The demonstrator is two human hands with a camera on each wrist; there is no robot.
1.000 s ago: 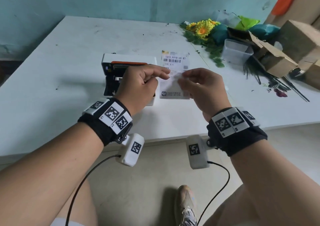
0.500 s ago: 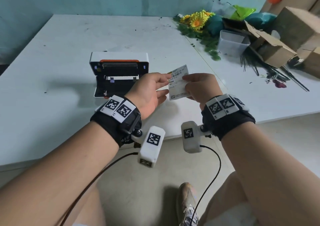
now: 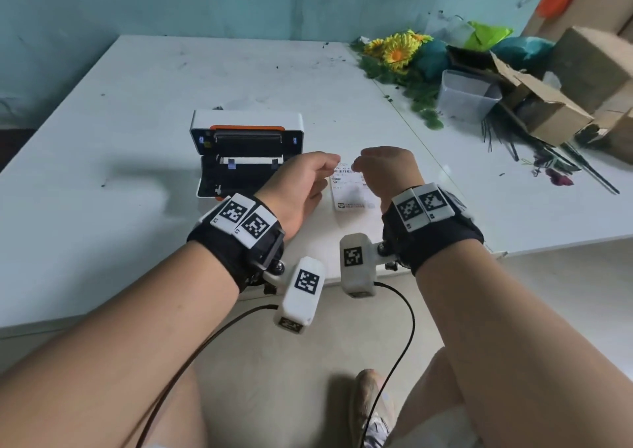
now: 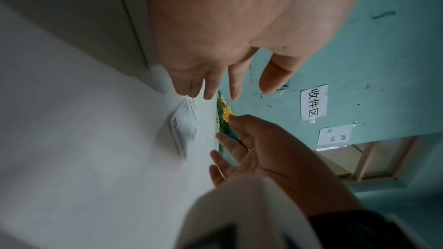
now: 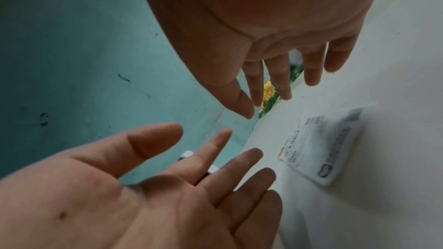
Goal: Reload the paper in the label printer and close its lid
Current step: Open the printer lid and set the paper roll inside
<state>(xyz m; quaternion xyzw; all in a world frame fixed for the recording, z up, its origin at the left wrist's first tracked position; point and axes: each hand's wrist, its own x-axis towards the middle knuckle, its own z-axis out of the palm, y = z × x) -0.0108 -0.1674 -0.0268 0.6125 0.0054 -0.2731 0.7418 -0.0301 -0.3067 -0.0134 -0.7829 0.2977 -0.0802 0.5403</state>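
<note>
The left hand (image 3: 301, 187) and the right hand (image 3: 387, 176) hover side by side above the white surface (image 3: 102, 159), both released, fingers spread and nearly straight, gripping nothing; in the right wrist view the left hand (image 5: 148, 186) shows its palm turned up and inward, while the right hand (image 5: 275, 31) hangs palm down with fingers pointing forward. Between and just beneath them a printed label (image 3: 351, 190) lies flat on the surface, a white rectangle with a barcode and small text at its far end and a small logo at its near end; neither hand touches it, as the left wrist view also shows the label (image 4: 184, 130) lying apart from the fingertips. Just left of the left hand sits the label printer (image 3: 245, 154), white with an orange strip, its lid (image 3: 246, 132) standing up and open at the back and its dark paper bay exposed. Farther off at the right rear lie yellow flowers (image 3: 399, 50), a clear plastic tub (image 3: 467, 96) and torn cardboard boxes (image 3: 548, 101).
</note>
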